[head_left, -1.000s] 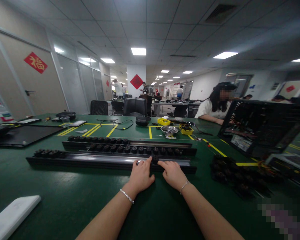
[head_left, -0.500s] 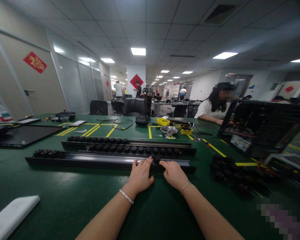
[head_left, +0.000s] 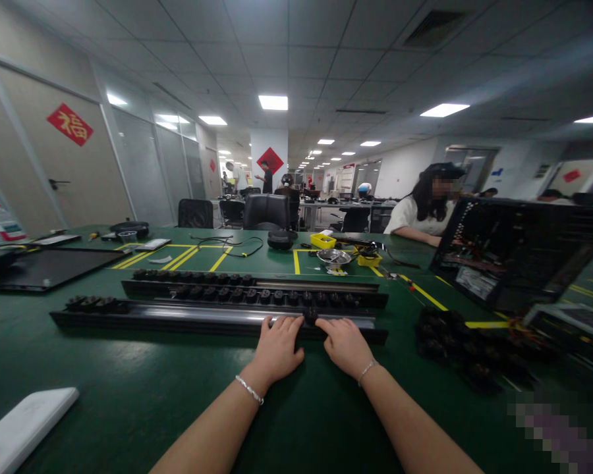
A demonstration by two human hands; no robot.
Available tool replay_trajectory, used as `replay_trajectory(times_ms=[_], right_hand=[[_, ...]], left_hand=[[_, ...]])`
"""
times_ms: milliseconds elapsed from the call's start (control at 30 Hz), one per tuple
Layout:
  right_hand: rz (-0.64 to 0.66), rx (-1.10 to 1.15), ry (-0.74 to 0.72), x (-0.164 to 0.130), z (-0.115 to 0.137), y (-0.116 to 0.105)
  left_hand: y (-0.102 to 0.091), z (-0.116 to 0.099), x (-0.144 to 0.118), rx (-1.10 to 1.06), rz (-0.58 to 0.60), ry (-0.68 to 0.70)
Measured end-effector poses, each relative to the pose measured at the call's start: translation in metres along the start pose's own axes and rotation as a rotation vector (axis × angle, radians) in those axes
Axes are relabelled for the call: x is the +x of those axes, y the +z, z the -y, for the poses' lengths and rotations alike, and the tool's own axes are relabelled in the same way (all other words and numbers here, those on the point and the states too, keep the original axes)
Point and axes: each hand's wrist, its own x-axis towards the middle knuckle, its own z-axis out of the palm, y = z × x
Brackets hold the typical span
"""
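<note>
A long black channel rail point(head_left: 202, 315) lies across the green table in front of me. A small black round wheel-like part point(head_left: 310, 315) sits in it, between the fingertips of my two hands. My left hand point(head_left: 278, 347) rests on the rail's front edge, fingers stretched over the channel and thumb out to the side, fingertips beside the part. From the right, the index finger of my right hand point(head_left: 346, 343) touches the part; its thumb is apart and the other fingers are bent. More black round parts point(head_left: 91, 303) sit at this rail's left end.
Behind lies another rail point(head_left: 321, 287) with rows of black parts. Loose black parts point(head_left: 449, 339) are piled at right, near an open computer case point(head_left: 518, 253). A metal bowl point(head_left: 333, 257) and yellow tray point(head_left: 322, 241) stand farther back. A person point(head_left: 420, 207) sits across.
The fingers of my left hand have lowered slightly onto the rail. My right hand has hardly moved. In the background, standing people have shifted.
</note>
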Motion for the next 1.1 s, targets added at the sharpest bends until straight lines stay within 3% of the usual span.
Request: replay_trajectory(times_ms=[1100], right_hand=[[0.002, 0.016, 0.014, -0.0023, -0.0098, -0.0069]], left_hand=[[0.0046, 0.0027, -0.0003, 0.016, -0.001, 0.015]])
